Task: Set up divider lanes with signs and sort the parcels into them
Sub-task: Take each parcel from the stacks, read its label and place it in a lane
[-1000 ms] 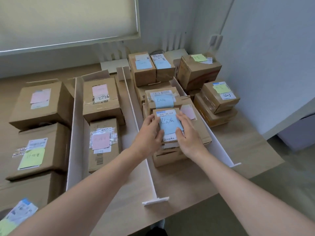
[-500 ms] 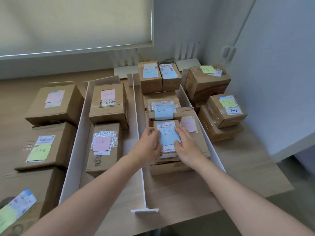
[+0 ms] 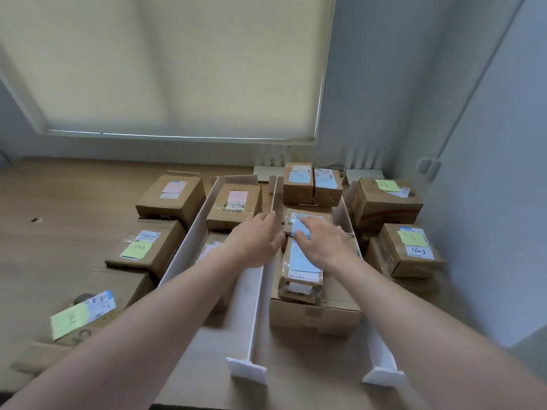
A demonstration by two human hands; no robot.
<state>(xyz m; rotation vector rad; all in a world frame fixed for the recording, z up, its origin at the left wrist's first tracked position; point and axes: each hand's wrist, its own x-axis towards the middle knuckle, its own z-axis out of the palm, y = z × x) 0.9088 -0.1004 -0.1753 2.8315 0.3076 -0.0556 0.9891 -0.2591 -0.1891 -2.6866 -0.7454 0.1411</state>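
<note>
— What's left of the hands?

— Boxes with green notes (image 3: 136, 250), then a white divider (image 3: 189, 241) and the pink-note box (image 3: 235, 207).

— And the left hand (image 3: 254, 241)?

— Over the middle divider (image 3: 257, 306), fingers loosely extended, gripping nothing I can make out (it's blurred).

— The right hand (image 3: 322, 244)?

— Flat, fingers straight, resting on the blue-note parcel (image 3: 302, 266), which lies on a bigger box (image 3: 313, 315) in that lane. Right of it, another divider (image 3: 377, 350) and green-note boxes (image 3: 410, 247).

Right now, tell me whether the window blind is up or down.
Down: the blind covers the whole window, with only a bright strip at its bottom edge.
</note>
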